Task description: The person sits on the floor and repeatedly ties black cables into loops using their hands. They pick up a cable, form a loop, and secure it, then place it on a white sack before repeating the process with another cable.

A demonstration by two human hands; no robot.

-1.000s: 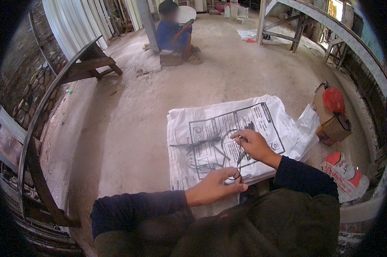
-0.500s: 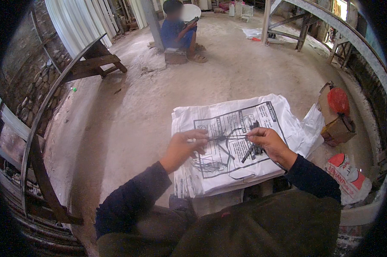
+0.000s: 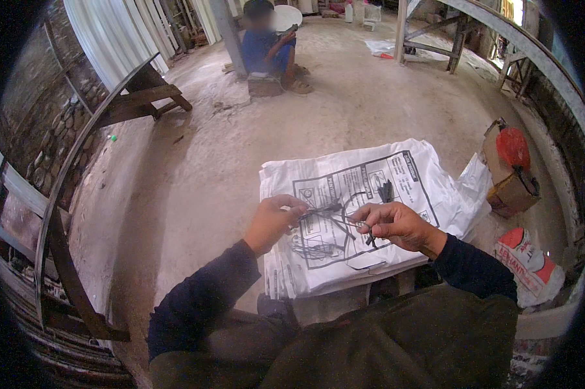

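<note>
A stack of white printed sacks (image 3: 428, 167) lies in front of me, with black strips spread over it. My left hand (image 3: 274, 222) is above the stack's left part, thumb and fingers pinched on thin black strips (image 3: 325, 211). To its right, my right hand (image 3: 399, 225) pinches the other end of the strips between thumb and fingertips. A short black bundle (image 3: 385, 190) rests on the sacks just beyond my right hand. Looser, thin black strands (image 3: 315, 248) are tangled near the left hand. My right hand covers part of the strips under it.
On the right stand a cardboard box (image 3: 500, 194) with a red bag (image 3: 512, 149) and a red-and-white sack (image 3: 529, 266). A person (image 3: 264, 52) sits on a low block farther off. Wooden benches (image 3: 147, 97) stand on the left and far right.
My right hand has come down and leftward, nearer my left hand, and now covers strips that showed before. The left hand has shifted slightly left, still pinching the strips.
</note>
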